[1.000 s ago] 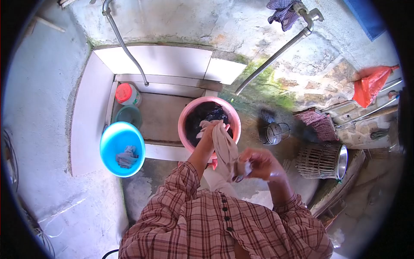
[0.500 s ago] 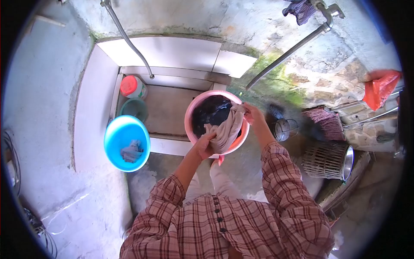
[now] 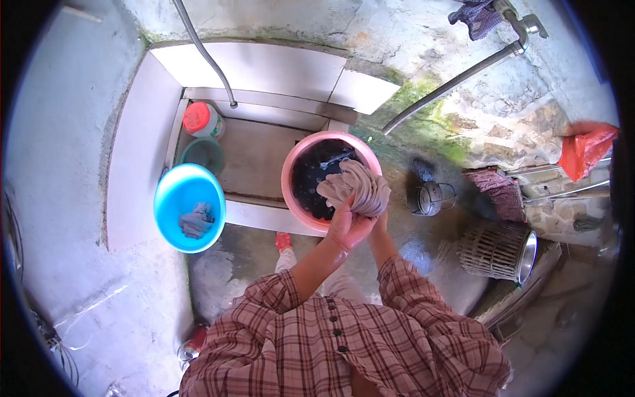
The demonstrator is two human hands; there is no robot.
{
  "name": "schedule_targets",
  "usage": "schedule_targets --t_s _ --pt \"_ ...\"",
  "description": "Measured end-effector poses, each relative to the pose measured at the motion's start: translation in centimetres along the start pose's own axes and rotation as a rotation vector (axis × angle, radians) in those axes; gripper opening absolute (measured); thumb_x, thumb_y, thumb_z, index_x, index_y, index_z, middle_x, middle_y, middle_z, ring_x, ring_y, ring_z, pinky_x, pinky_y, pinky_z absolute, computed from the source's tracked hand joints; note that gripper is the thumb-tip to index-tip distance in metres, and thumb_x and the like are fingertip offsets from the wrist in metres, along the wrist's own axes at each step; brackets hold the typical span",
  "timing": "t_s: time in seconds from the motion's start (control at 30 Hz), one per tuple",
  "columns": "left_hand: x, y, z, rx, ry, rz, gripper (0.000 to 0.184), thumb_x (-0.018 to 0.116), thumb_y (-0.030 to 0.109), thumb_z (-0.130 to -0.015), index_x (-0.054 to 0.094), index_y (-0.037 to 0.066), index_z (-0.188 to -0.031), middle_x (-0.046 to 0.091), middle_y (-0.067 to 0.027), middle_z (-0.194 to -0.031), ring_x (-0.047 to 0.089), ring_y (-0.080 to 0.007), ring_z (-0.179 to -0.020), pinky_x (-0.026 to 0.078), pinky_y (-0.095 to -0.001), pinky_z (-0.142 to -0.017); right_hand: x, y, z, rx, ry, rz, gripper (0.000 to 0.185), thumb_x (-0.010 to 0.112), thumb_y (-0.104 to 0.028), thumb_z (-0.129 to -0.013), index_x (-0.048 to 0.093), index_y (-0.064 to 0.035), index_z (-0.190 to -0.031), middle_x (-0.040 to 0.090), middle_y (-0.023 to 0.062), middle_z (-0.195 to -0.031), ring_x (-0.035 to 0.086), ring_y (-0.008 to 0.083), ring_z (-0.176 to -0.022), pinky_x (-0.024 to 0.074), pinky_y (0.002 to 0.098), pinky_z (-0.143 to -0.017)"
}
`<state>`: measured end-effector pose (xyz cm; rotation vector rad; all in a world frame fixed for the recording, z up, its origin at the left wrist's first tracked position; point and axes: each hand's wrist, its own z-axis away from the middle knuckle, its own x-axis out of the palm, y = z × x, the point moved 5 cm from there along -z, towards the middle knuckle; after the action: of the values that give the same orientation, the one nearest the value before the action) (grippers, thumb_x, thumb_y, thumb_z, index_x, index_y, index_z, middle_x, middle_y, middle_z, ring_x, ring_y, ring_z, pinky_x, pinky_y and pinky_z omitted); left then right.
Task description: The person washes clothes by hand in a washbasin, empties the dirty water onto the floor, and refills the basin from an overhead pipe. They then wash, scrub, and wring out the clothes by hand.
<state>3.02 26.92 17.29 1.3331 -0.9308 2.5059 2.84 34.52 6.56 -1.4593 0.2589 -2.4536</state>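
A bunched greyish-pink cloth [image 3: 357, 188] is held over the near right side of a pink basin [image 3: 288, 177]. My left hand [image 3: 350, 226] is closed on its lower edge. Just right of it, my right hand [image 3: 379, 230] also grips the cloth, though its fingers are mostly hidden behind the folds. Dark wet fabric or dark water [image 3: 319, 173] fills the basin; I cannot tell which. Off to the left, a blue basin [image 3: 170, 198] holds a small crumpled grey cloth [image 3: 196, 221].
A tiled trough [image 3: 258, 155] lies behind the basins, with a red-lidded tub [image 3: 204, 120] and a green bowl [image 3: 206, 151] inside. Two hoses [image 3: 456, 84] hang from above. To the right are a wire-framed object [image 3: 431, 198], a mop head [image 3: 497, 192] and a slatted basket [image 3: 493, 253].
The cloth, stretched between my hands before, is now gathered into a bunch. My right hand has come down and in beside my left, and my left has moved right. One foot has shifted left.
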Motion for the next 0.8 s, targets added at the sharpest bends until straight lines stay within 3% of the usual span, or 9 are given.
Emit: schedule_targets --t_s 0.1,0.2,0.4,0.5,0.6,0.7,0.8 --pt "-1.0 -0.4 -0.3 0.021 -0.008 0.016 0.034 0.051 0.019 -0.09 0.051 0.003 -0.12 0.051 -0.0097 -0.125 0.048 -0.0241 -0.116 0.035 -0.0406 -0.103 2.4 1.9 2.9 0.097 -0.147 -0.086 0.047 0.059 -0.049 -0.081 0.059 -0.0039 -0.097 0.061 0.0108 -0.088 0.059 0.0286 -0.087 0.0455 0.0396 -0.074" --pt "-1.4 -0.5 -0.1 0.092 0.012 0.097 0.038 0.042 0.025 -0.094 0.045 0.003 -0.126 0.045 -0.0119 -0.131 0.044 -0.0266 -0.121 0.03 -0.0442 -0.106 4.7 2.8 4.0 0.154 -0.273 -0.094 0.047 0.059 -0.048 -0.081 0.059 -0.0038 -0.098 0.061 0.0116 -0.089 0.059 0.0292 -0.087 0.0455 0.0396 -0.074" --pt "-5.8 -2.0 2.2 -0.038 0.14 -0.083 0.039 0.051 0.02 -0.091 0.045 0.005 -0.126 0.051 -0.0096 -0.125 0.048 -0.0236 -0.116 0.036 -0.0408 -0.101 8.0 0.2 1.9 0.173 -0.408 0.082 0.047 0.06 -0.046 -0.081 0.059 -0.0034 -0.099 0.061 0.0132 -0.09 0.059 0.0303 -0.089 0.0457 0.0397 -0.075" --pt "-7.1 0.4 2.3 -0.053 0.125 -0.455 0.042 0.058 0.016 -0.086 0.047 0.003 -0.123 0.056 -0.0093 -0.118 0.053 -0.0227 -0.11 0.041 -0.0363 -0.096 6.8 -1.5 -1.5 0.197 -0.278 0.336 0.046 0.06 -0.046 -0.081 0.059 -0.0032 -0.099 0.061 0.014 -0.091 0.059 0.0308 -0.089 0.0457 0.0397 -0.075" --pt "-5.6 3.4 0.9 0.037 0.084 -1.211 0.046 0.061 0.016 -0.081 0.048 -0.001 -0.121 0.061 -0.0153 -0.108 0.061 -0.0272 -0.096 0.046 -0.0352 -0.086 7.0 -2.2 -3.2 0.251 -0.158 0.7 0.046 0.061 -0.045 -0.08 0.058 -0.003 -0.1 0.061 0.0148 -0.092 0.059 0.0314 -0.09 0.0458 0.0397 -0.075" --pt "-7.8 5.9 -2.8 0.087 0.346 -2.327 0.042 0.06 0.017 -0.077 0.053 -0.006 -0.111 0.061 -0.0224 -0.101 0.063 -0.0332 -0.087 0.05 -0.0373 -0.078 7.8 -2.2 -4.4 0.154 -0.136 1.092 0.046 0.061 -0.044 -0.08 0.058 -0.0028 -0.1 0.061 0.0156 -0.092 0.059 0.0319 -0.09 0.0459 0.0397 -0.075" --pt "-0.5 4.3 -0.6 0.162 0.484 -2.51 0.036 0.058 0.02 -0.076 0.057 -0.006 -0.101 0.06 -0.0272 -0.095 0.063 -0.0369 -0.083 0.051 -0.04 -0.073 8.6 -1.9 -5.6 -0.038 -0.166 1.514 0.046 0.061 -0.043 -0.08 0.058 -0.0027 -0.101 0.061 0.0164 -0.093 0.059 0.0324 -0.091 0.046 0.0398 -0.076"
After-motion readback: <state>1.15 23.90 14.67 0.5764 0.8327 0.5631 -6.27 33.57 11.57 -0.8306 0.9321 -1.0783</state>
